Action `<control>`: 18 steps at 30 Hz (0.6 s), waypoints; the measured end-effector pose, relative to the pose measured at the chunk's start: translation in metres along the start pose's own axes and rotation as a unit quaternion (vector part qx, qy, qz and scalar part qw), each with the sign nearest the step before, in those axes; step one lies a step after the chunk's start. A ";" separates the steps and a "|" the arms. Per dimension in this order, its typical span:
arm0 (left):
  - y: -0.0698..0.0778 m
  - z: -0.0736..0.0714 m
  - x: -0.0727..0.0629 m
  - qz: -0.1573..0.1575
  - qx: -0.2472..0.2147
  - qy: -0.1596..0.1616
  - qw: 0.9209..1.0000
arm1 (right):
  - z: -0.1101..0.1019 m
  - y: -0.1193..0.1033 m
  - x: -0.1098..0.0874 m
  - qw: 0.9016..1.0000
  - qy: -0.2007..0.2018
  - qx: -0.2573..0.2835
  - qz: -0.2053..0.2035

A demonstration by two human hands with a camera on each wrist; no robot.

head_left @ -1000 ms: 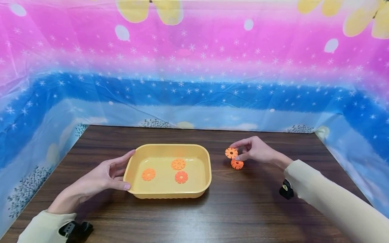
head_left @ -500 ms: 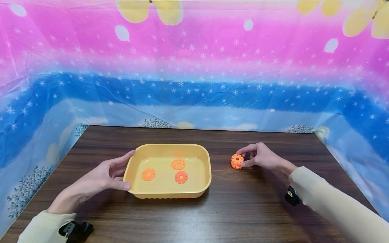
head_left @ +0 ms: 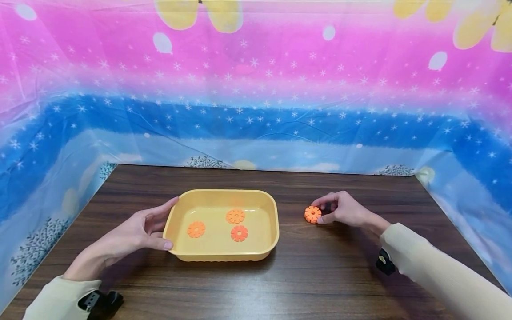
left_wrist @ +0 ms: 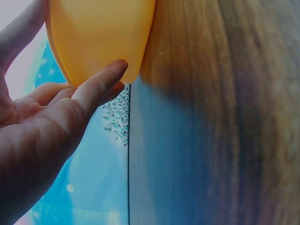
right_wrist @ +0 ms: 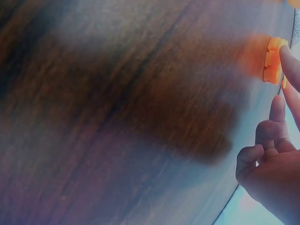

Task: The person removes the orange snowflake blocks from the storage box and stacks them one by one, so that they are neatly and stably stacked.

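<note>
In the head view my left hand [head_left: 132,238] holds the left end of a yellow plastic tray [head_left: 224,257], thumb at the near corner and index finger at the far one. The left wrist view has the thumb lying along the tray wall [left_wrist: 101,37]. Right of the tray, my right hand [head_left: 348,211] pinches an orange notched disc [head_left: 312,214] between thumb and index finger. That disc lies over another orange disc on the table, mostly hidden beneath it. From the right wrist, the discs [right_wrist: 273,61] appear edge-on by the fingertips.
Inside the tray lie three notched discs: a light orange one [head_left: 196,230], another orange one [head_left: 235,216] and a redder one [head_left: 239,233]. The dark wood table [head_left: 296,280] ends at a printed cloth backdrop [head_left: 256,124] behind and at both sides.
My right hand has come down and slightly right, bringing the pinched disc from above and behind the other disc onto it. My left hand and the tray have stayed put.
</note>
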State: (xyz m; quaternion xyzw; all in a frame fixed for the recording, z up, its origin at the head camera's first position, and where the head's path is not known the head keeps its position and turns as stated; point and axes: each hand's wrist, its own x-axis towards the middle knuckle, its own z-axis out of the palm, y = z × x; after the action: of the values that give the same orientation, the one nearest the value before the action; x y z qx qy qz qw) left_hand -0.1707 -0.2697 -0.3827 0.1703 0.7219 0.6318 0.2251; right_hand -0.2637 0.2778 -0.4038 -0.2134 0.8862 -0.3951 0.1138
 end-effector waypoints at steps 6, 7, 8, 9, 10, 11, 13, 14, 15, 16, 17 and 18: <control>0.001 0.000 0.000 0.000 0.003 0.001 1.000 | 0.002 0.000 -0.001 1.000 0.008 -0.008 0.004; 0.001 0.000 0.000 0.001 0.002 0.000 1.000 | 0.002 0.000 -0.001 1.000 0.009 -0.009 0.004; 0.001 0.000 0.000 0.002 0.002 -0.001 1.000 | 0.002 0.000 -0.001 1.000 0.010 -0.009 0.004; 0.001 0.000 0.001 0.002 0.000 -0.001 1.000 | 0.002 0.000 -0.001 1.000 0.011 -0.010 0.005; 0.000 0.000 0.001 0.000 0.000 -0.001 1.000 | 0.002 0.000 -0.001 1.000 0.012 -0.010 0.005; 0.000 0.000 0.001 0.001 -0.001 -0.002 1.000 | 0.002 0.000 -0.001 1.000 0.012 -0.009 0.005; 0.000 0.000 0.001 0.000 -0.001 -0.001 1.000 | 0.003 0.000 -0.001 1.000 0.013 -0.007 0.005; -0.001 0.000 0.001 -0.003 -0.001 0.001 1.000 | 0.003 -0.001 -0.001 1.000 0.013 -0.005 0.005; -0.001 0.000 0.001 -0.004 -0.001 0.002 1.000 | 0.003 -0.001 -0.001 1.000 0.013 -0.005 0.005; -0.001 0.000 0.001 -0.003 0.000 0.001 1.000 | 0.004 -0.001 -0.001 1.000 0.014 -0.004 0.006; -0.001 0.000 0.001 -0.002 0.000 0.000 1.000 | 0.004 -0.001 -0.002 1.000 0.015 -0.004 0.008; -0.001 0.000 0.000 -0.002 0.000 0.001 1.000 | 0.004 0.000 -0.002 1.000 0.016 -0.004 0.009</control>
State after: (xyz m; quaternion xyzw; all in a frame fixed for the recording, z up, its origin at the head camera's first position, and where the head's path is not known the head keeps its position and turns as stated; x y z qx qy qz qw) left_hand -0.1709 -0.2693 -0.3835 0.1679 0.7227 0.6313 0.2258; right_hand -0.2604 0.2756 -0.4062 -0.1995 0.8914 -0.3938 0.1022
